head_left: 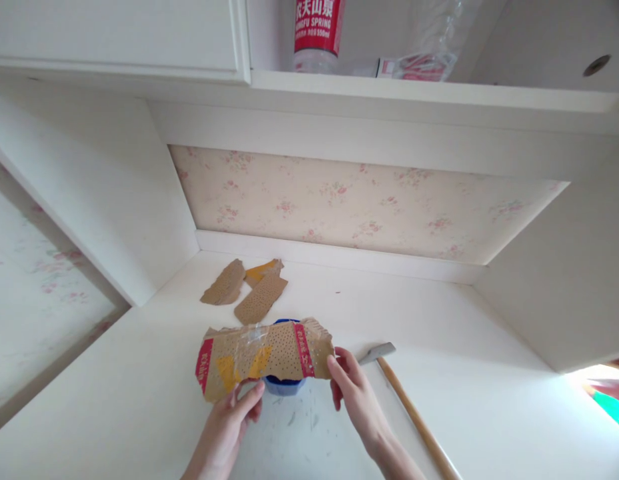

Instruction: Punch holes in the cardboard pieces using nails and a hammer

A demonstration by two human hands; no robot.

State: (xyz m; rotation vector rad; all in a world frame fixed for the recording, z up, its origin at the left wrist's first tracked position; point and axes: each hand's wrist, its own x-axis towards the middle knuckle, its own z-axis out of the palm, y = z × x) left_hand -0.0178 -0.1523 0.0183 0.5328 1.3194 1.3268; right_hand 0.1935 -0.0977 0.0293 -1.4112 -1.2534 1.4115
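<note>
I hold a torn strip of brown cardboard (267,357), full of small punched holes and marked with red tape and yellow patches, level over the white desk (464,373). My left hand (229,423) pinches its lower left edge. My right hand (352,390) grips its right end. Under the cardboard a small blue container (284,385) stands on the desk, mostly hidden.
Three smaller perforated cardboard scraps (247,287) lie farther back on the desk. A hammer with a wooden handle (414,417) lies to the right of my right hand. A water bottle (317,33) and a plastic bag (429,47) stand on the shelf above.
</note>
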